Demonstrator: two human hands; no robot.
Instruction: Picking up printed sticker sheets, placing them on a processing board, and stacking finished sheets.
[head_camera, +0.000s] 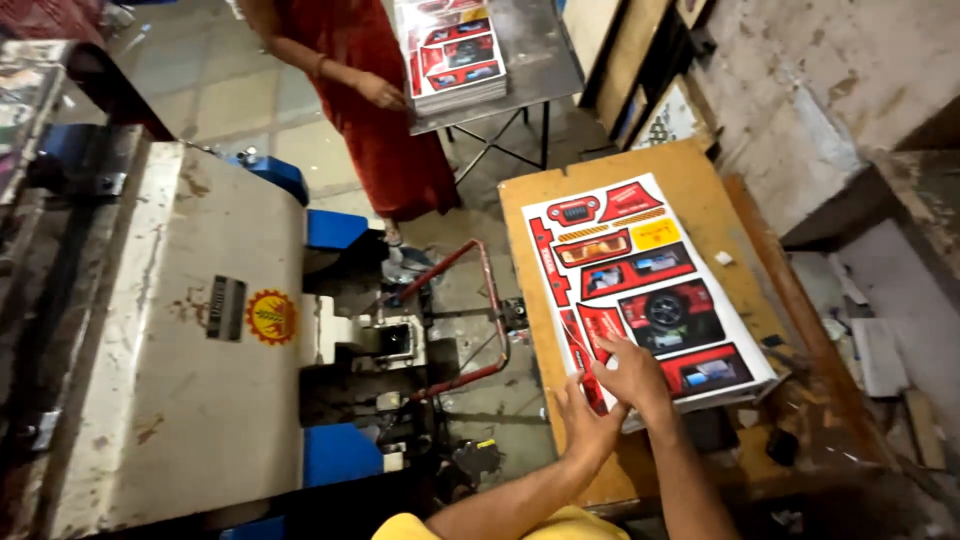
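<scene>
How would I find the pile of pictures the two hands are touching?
Look for the orange wooden table right of the big grey machine. On it lies a stack of red printed sheets, with both hands on its near corner. The other stack of printed sheets lies farther off, on the grey metal table beside a person in red.

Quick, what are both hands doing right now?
Left hand: open, fingers at the near edge of the stack of red printed cardboard sheets.
Right hand: open, flat on it.
</scene>
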